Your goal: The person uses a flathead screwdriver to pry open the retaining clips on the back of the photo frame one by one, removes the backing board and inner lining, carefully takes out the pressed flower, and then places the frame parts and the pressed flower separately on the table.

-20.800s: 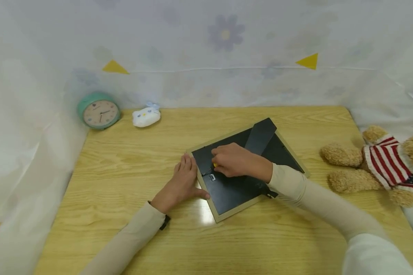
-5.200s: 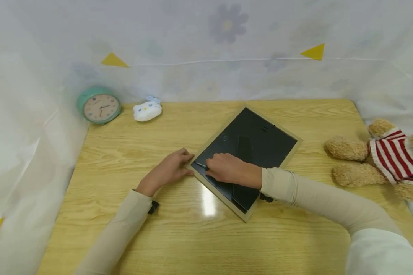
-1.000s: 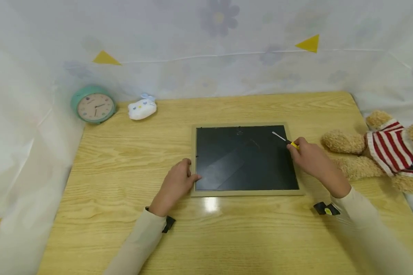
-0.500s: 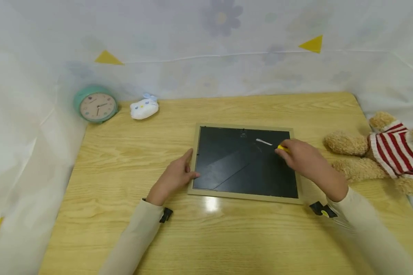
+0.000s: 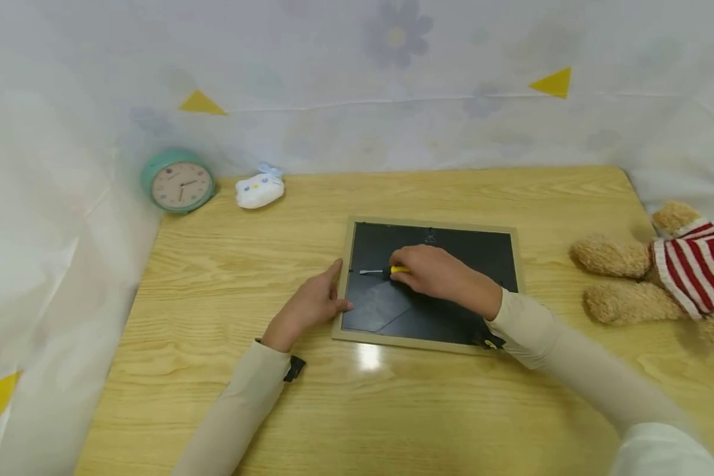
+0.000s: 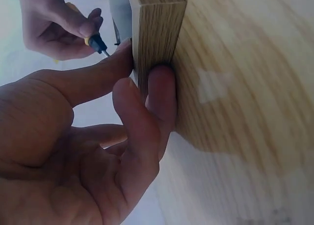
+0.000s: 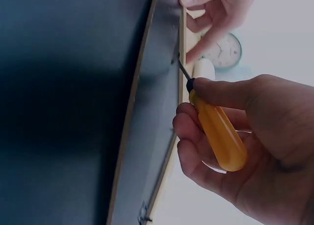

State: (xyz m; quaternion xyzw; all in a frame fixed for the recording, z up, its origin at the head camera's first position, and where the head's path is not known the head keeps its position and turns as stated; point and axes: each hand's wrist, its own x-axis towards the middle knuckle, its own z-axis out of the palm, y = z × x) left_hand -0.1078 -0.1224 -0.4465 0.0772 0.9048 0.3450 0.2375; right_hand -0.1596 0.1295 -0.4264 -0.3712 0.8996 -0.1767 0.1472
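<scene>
A picture frame (image 5: 369, 337) with a light wood rim lies face down on the table, its black backing board (image 5: 371, 307) upward. At its left side my left hand (image 5: 312, 304) holds the rim, thumb over the top and fingers against the outer edge (image 6: 162, 33). My right hand (image 5: 434, 271) grips a flat-tipped screwdriver (image 7: 221, 136) by its yellow handle. The shaft points left, with the tip by a small dark metal tab (image 7: 176, 59) on the frame's left inner edge. Whether tip and tab touch, I cannot tell.
A green alarm clock (image 5: 181, 185) and a white cat-faced plush (image 5: 260, 190) stand at the back left of the wooden table (image 5: 244, 251). A teddy bear (image 5: 693, 271) in a striped sweater lies at the right edge. White curtains surround the table.
Over the last second my right hand has carried the screwdriver leftward from the frame's right side to its left edge. The frame was turned since 5.2 s ago. My left hand stays on the rim.
</scene>
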